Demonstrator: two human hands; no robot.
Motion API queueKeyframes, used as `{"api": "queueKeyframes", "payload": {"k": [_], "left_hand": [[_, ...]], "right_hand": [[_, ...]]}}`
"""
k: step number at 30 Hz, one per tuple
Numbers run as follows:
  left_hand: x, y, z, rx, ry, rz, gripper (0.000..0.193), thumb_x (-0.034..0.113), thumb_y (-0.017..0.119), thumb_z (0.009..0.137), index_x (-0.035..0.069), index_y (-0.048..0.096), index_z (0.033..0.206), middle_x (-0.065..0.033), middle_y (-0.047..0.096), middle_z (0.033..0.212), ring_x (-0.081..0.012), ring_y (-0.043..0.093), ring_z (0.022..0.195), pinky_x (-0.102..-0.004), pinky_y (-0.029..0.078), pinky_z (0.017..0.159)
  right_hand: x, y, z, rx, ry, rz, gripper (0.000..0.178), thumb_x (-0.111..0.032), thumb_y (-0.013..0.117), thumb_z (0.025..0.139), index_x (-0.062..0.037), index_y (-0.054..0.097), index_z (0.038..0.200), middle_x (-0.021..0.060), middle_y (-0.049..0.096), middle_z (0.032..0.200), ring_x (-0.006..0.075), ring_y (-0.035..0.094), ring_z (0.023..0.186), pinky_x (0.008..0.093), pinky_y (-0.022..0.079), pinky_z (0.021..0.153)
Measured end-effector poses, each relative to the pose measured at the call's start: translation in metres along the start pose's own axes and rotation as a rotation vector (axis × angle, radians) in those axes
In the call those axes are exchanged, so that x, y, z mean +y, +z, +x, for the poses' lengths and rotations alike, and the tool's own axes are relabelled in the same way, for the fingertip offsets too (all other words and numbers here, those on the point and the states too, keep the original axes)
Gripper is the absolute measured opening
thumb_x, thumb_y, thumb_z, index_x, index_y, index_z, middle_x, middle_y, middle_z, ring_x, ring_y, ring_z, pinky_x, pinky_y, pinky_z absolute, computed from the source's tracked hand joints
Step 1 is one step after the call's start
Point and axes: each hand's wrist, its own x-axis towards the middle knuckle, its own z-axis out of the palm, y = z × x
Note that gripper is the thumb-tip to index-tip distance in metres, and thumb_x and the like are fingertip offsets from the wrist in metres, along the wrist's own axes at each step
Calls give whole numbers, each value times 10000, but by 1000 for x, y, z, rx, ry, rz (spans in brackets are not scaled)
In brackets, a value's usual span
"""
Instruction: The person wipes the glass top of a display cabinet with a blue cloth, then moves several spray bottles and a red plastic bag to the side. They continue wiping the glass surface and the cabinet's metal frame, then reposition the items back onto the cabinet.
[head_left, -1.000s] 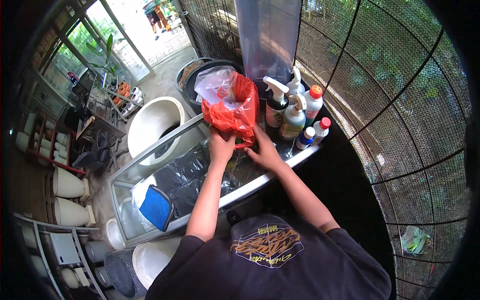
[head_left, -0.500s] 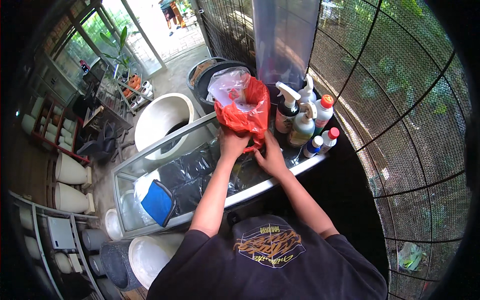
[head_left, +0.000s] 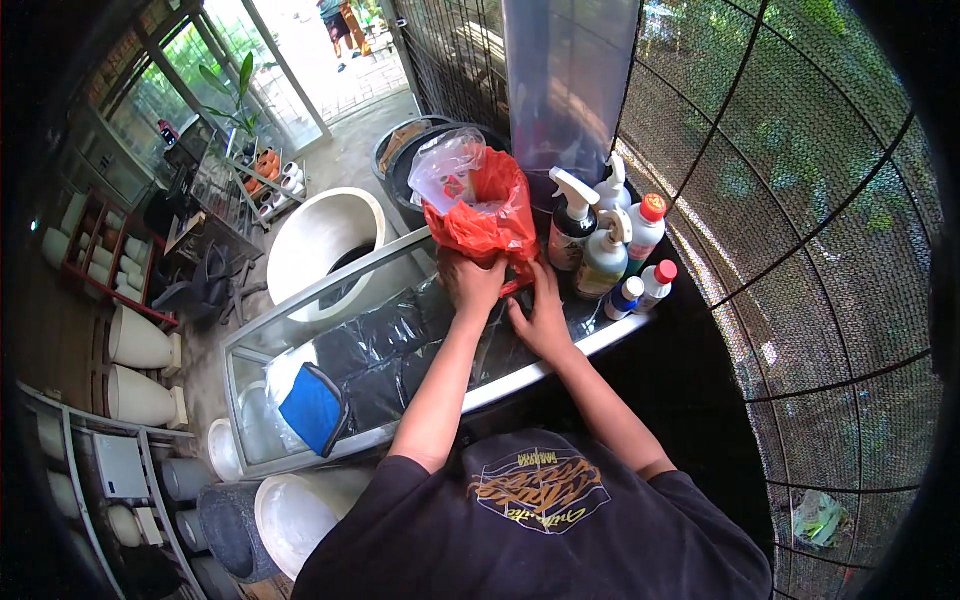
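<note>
Left hand (head_left: 472, 283): grip closed on the lower part of the red plastic bag (head_left: 488, 212), fingers curled into the crumpled plastic.
Right hand (head_left: 541, 318): laid flat just beside the bag's bottom edge, fingers spread and loosely apart, clamped on nothing; fingertips touching or nearly touching the red plastic, cannot tell which.
Red plastic bag: standing upright at the far right end of the glass tank (head_left: 300, 300), mouth open toward the top, bunched at the bottom where held.
Clear bag (head_left: 447, 172): tucked into the open mouth of the red one, sticking out on the left side, something small and red inside, too blurred to tell what.
Bottles: clustered just right of the red bag, all upright; dark spray bottle (head_left: 571, 225) with white trigger nearest the bag, green spray bottle (head_left: 604, 262) in front of it, white bottle with red cap (head_left: 646, 228) behind, two small bottles (head_left: 642, 288) at the right edge, one blue-capped, one red-capped.
Glass tank: long, clear-walled, running from lower left to upper right; black plastic sheeting (head_left: 385, 350) lying inside, blue pouch (head_left: 311, 410) near its left end.
Beyond the tank: large white pot (head_left: 325, 240) on the floor, dark round bin (head_left: 420, 160) behind the bag, grey column (head_left: 570, 80) rising behind the bottles.
Right side: dark wire mesh (head_left: 780, 200), greenery past it.
Left side: white pots (head_left: 135, 340) on the floor, shelves with small pots.
</note>
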Motion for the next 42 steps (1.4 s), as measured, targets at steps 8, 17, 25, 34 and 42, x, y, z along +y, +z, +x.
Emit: {"api": "queueKeyframes", "payload": {"k": [8, 17, 25, 34, 42], "left_hand": [[-2, -65, 17, -65, -24, -363, 1306, 412, 927, 676, -84, 35, 1490, -371, 172, 1499, -460, 261, 1424, -494, 240, 1183], [31, -103, 62, -198, 297, -91, 694, 232, 926, 633, 104, 561, 1209, -266, 317, 1416, -473, 409, 1309, -508, 376, 1103], [35, -95, 61, -191, 242, -23, 686, 104, 881, 645, 71, 515, 1224, -271, 314, 1383, -497, 410, 1290, -504, 387, 1084], [-2, -85, 41, -283, 182, -440, 1061, 163, 843, 741, 38, 126, 1513, -261, 286, 1449, -430, 365, 1360, -489, 313, 1151], [-62, -71, 90, -382, -549, -1044, 594, 398, 388, 1053, 84, 249, 1538, -134, 465, 1446, -261, 528, 1242, -439, 415, 1051]], "right_hand": [[-7, 3, 0, -48, 10, -110, 674, -90, 707, 814, -28, 420, 1420, 292, 330, 1476, 481, 368, 1369, 487, 356, 1139], [-4, 28, 5, -123, -17, -486, 525, -204, 662, 850, -24, 526, 1324, 263, 455, 1388, 459, 410, 1324, 492, 397, 1083], [-20, 5, -1, 102, -63, -55, 511, -96, 719, 809, -32, 534, 1282, 236, 470, 1325, 422, 482, 1227, 470, 420, 1035], [-12, 25, 17, -2, 92, -309, 765, -283, 746, 835, -86, 368, 1470, 226, 377, 1474, 480, 394, 1312, 558, 370, 1080], [-8, 27, 21, -92, 188, -277, 710, -425, 688, 886, -58, 417, 1430, 202, 481, 1420, 448, 412, 1318, 558, 316, 1092]]}}
